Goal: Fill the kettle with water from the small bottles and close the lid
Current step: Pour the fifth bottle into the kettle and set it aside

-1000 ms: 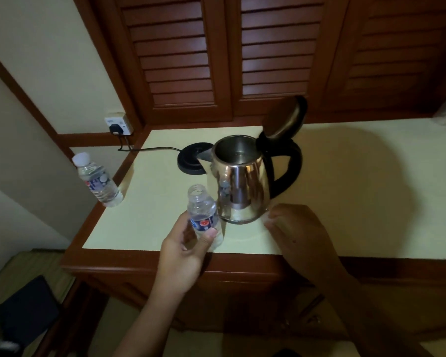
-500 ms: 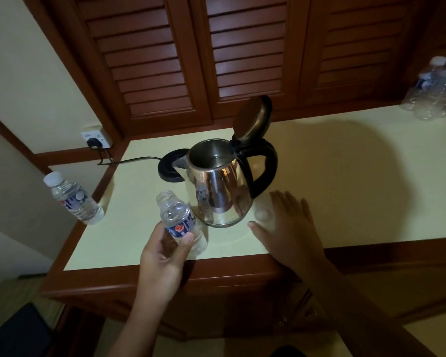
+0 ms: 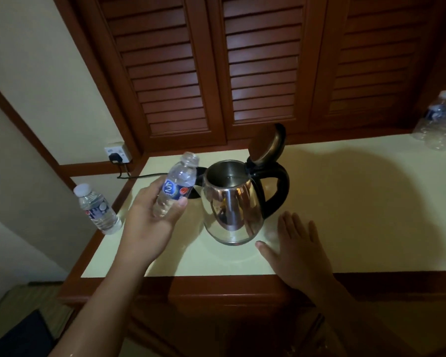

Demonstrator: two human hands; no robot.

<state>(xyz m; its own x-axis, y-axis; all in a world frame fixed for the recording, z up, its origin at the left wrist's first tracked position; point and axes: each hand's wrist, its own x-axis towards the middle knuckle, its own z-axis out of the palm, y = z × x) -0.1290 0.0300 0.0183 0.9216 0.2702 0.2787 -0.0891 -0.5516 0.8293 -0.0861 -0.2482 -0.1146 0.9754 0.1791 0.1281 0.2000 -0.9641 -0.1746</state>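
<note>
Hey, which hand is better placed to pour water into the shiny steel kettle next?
Left. The left hand grips the uncapped clear plastic bottle, tilted toward the shiny steel kettle, whose lid stands open. The right hand lies flat on the cream countertop beside the kettle's base, holding nothing.

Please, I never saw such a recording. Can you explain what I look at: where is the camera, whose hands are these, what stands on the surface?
There is no machine here. A person wears a camera on the head, looking forward and down, so both arms enter from below. The left hand grips a small uncapped water bottle, tilted toward the steel kettle, whose lid stands open. The right hand lies flat on the cream counter beside the kettle. Also on the counter: a capped bottle at the left edge, the kettle's black base with a cord to the wall socket, and more bottles at the far right.
</note>
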